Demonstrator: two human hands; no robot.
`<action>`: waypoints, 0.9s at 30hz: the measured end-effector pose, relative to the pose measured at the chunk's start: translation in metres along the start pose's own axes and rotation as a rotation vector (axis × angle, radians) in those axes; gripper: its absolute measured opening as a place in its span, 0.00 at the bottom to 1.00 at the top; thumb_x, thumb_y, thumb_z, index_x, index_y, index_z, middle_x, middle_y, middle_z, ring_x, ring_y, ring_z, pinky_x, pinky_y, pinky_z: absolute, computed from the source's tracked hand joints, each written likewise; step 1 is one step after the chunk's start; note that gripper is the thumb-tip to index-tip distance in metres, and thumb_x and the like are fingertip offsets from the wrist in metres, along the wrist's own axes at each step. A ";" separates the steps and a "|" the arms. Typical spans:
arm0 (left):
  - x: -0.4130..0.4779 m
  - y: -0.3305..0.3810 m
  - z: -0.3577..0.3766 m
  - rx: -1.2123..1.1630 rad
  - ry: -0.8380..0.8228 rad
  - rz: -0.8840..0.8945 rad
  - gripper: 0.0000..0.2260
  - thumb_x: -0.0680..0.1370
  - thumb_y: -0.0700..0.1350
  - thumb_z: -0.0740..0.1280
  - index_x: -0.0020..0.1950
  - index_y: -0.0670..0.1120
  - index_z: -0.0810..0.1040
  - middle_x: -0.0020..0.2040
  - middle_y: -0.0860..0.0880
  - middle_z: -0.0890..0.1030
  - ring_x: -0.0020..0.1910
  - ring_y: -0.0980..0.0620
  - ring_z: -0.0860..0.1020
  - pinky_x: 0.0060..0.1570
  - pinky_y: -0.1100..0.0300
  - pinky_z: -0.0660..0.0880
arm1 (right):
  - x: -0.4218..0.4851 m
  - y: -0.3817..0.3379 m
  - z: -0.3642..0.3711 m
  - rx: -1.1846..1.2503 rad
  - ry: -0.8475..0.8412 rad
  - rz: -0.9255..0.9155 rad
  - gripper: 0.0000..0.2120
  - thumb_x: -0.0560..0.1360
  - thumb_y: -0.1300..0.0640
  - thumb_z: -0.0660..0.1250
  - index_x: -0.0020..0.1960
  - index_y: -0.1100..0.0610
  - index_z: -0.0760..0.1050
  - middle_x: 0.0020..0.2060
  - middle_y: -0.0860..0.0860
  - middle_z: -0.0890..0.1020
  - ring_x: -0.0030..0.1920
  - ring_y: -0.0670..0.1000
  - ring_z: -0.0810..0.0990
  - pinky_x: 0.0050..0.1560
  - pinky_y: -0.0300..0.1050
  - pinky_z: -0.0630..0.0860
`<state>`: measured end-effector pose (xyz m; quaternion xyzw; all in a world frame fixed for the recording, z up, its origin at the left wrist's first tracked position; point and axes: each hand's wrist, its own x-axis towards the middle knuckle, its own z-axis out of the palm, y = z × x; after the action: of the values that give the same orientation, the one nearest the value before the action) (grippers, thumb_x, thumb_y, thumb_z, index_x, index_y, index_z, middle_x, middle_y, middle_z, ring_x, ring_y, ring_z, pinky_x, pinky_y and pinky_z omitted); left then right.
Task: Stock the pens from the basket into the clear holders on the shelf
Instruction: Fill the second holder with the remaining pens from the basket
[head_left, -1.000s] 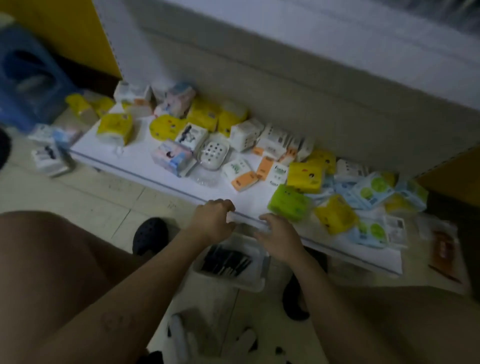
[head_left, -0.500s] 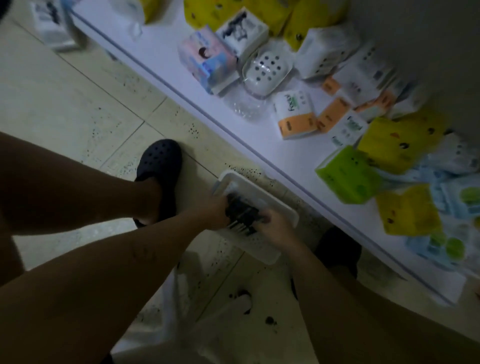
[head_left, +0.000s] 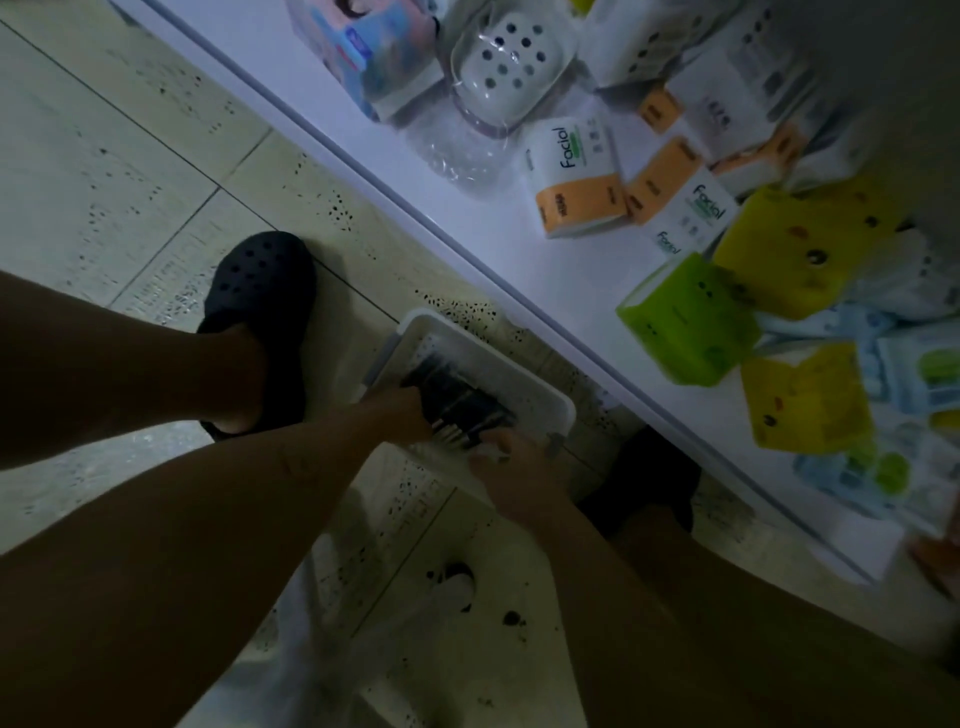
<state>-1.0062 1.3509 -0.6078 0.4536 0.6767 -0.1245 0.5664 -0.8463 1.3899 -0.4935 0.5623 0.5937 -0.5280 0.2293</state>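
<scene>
A white plastic basket (head_left: 551, 401) sits on the tiled floor just in front of the low white shelf (head_left: 498, 223). A bundle of black pens (head_left: 457, 395) lies inside it. My left hand (head_left: 400, 415) reaches into the basket and curls round the bundle from its left side. At the near end of the pens, my right hand (head_left: 519, 478) has its fingers curled over the tips. I cannot make out any clear holder in this view.
The shelf carries tissue packs: a green one (head_left: 685, 317), yellow ones (head_left: 800, 244), orange-and-white packs (head_left: 576, 176), and a white soap dish (head_left: 509, 67). My feet in black clogs (head_left: 260, 291) flank the basket. White plastic wrap (head_left: 322, 649) lies on the floor below.
Both hands left the shelf's front edge and dropped into the basket on the floor. The view tilted down, and the hands have closed in on the pen bundle.
</scene>
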 end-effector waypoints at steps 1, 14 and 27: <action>0.001 -0.002 0.001 -0.021 0.000 -0.017 0.11 0.78 0.50 0.64 0.55 0.44 0.78 0.48 0.44 0.76 0.46 0.48 0.72 0.47 0.55 0.71 | 0.002 0.000 0.001 -0.004 0.008 0.007 0.16 0.81 0.54 0.59 0.68 0.55 0.69 0.64 0.56 0.73 0.56 0.55 0.76 0.59 0.55 0.76; -0.033 -0.002 -0.004 -0.319 0.249 -0.033 0.05 0.76 0.40 0.66 0.43 0.41 0.80 0.42 0.43 0.80 0.42 0.48 0.77 0.43 0.58 0.74 | 0.058 0.012 0.006 -0.298 -0.039 -0.051 0.18 0.81 0.56 0.60 0.69 0.59 0.71 0.64 0.58 0.74 0.58 0.58 0.76 0.50 0.43 0.70; -0.095 0.002 -0.039 -0.651 0.163 -0.056 0.19 0.80 0.36 0.59 0.70 0.43 0.66 0.53 0.40 0.79 0.38 0.50 0.80 0.37 0.59 0.78 | 0.113 0.004 0.027 -0.719 -0.055 -0.063 0.27 0.81 0.54 0.60 0.77 0.55 0.56 0.77 0.55 0.55 0.75 0.60 0.56 0.73 0.59 0.58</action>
<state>-1.0356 1.3336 -0.5106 0.2387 0.7362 0.1195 0.6218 -0.8810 1.4129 -0.6021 0.4126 0.7521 -0.3073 0.4120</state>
